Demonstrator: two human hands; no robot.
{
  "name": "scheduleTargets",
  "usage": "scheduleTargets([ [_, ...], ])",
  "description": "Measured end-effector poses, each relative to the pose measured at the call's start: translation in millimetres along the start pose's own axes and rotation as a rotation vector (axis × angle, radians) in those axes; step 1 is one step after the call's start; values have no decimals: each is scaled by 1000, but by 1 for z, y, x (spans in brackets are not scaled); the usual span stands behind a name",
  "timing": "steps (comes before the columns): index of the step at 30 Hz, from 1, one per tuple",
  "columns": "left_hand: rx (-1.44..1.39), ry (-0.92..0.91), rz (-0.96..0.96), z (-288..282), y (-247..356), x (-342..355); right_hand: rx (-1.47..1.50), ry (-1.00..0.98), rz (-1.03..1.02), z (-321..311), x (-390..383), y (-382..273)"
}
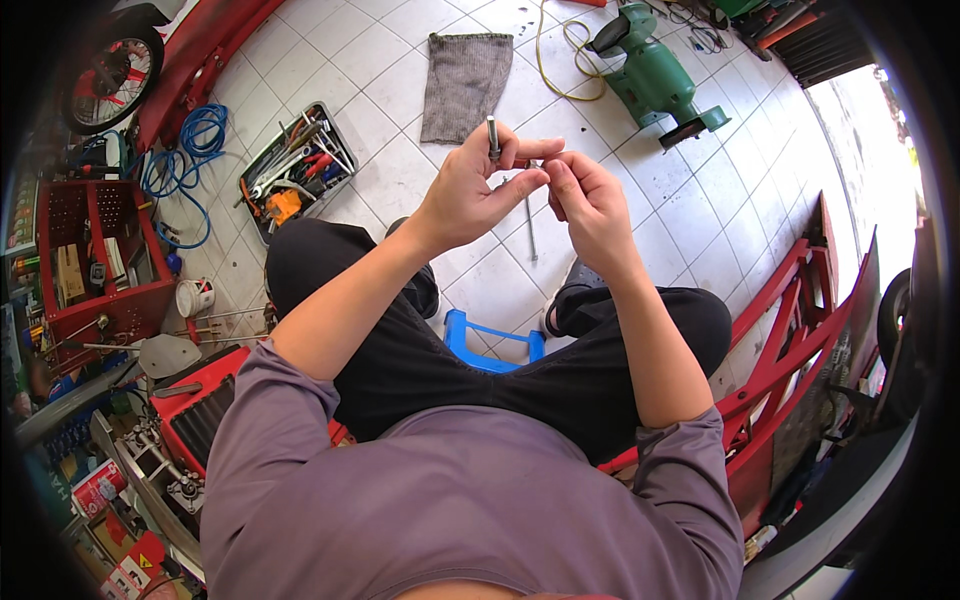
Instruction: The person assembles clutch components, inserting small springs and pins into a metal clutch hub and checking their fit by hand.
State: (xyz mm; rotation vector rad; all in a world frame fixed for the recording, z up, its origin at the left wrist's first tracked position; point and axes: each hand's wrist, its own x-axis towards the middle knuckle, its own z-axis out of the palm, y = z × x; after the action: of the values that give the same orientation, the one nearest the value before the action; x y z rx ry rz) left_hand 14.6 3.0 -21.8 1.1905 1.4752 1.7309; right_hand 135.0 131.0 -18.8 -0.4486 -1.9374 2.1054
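Both my hands are raised in front of my knees, fingertips almost meeting. A short, shiny metal rod (493,138), perhaps a bolt, sticks up between the curled fingers of my left hand (468,192); its lower end is hidden. The index finger and thumb of that hand reach toward the right one. My right hand (594,205) is closed in a pinch at the left fingertips, where a small reddish bit shows, too small to name. Below the fingers is a thin metal rod (531,228); I cannot tell whether it is held or lies on the floor.
A grey cloth (466,88) lies on the tiled floor (385,150) ahead. To the left are a tray of hand tools (335,170), a blue hose (200,135) and a red tool cabinet (110,305). A green bench grinder (660,85) stands far right; a blue plastic stool (457,335) is between my legs.
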Motion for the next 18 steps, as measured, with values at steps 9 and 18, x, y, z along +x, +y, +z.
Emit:
scheduleTargets([
  [9, -102, -49, 102, -13, -6, 4, 189, -32, -53, 0, -2, -4],
  [18, -239, 208, -71, -22, -19, 5, 98, 6, -93, -6, -3, -9],
])
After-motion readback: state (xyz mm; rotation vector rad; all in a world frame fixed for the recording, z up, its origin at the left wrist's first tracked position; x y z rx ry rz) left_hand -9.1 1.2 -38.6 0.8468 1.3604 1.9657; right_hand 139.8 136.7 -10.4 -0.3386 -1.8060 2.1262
